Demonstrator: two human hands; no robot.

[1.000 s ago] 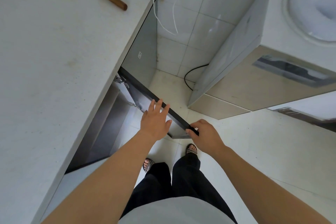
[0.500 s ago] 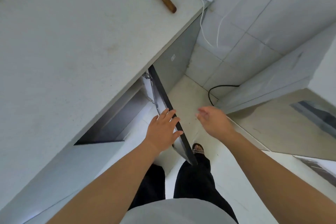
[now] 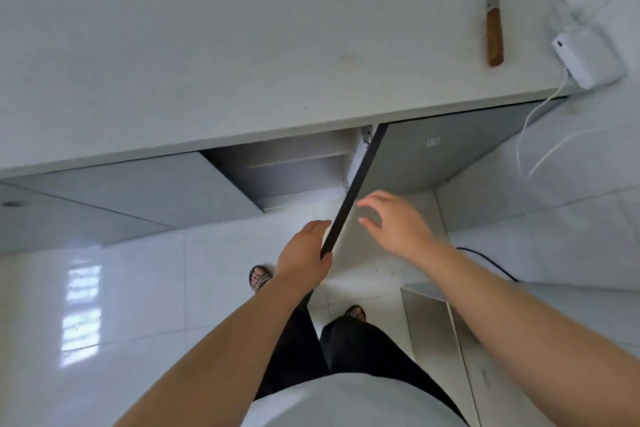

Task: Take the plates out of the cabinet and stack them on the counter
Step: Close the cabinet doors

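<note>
A pale counter (image 3: pixel 242 45) fills the top of the view. Under it a grey cabinet (image 3: pixel 284 173) stands with its door (image 3: pixel 356 184) swung out toward me, seen edge-on as a dark strip. My left hand (image 3: pixel 304 253) grips the door's near end, fingers hidden behind the edge. My right hand (image 3: pixel 394 222) hovers just right of the door with fingers spread, touching nothing. Inside the cabinet I see only a grey shelf and walls; no plates show.
A wooden-handled knife (image 3: pixel 493 21) lies at the counter's right end beside a white adapter (image 3: pixel 588 59) with a cable hanging down. A grey appliance corner (image 3: pixel 436 322) stands on the floor at my right. My feet are on glossy white tiles.
The door has swung further open. My right hand let go of its edge and lifted away. My left hand slid to the door's near end. My view turned to face the counter.
</note>
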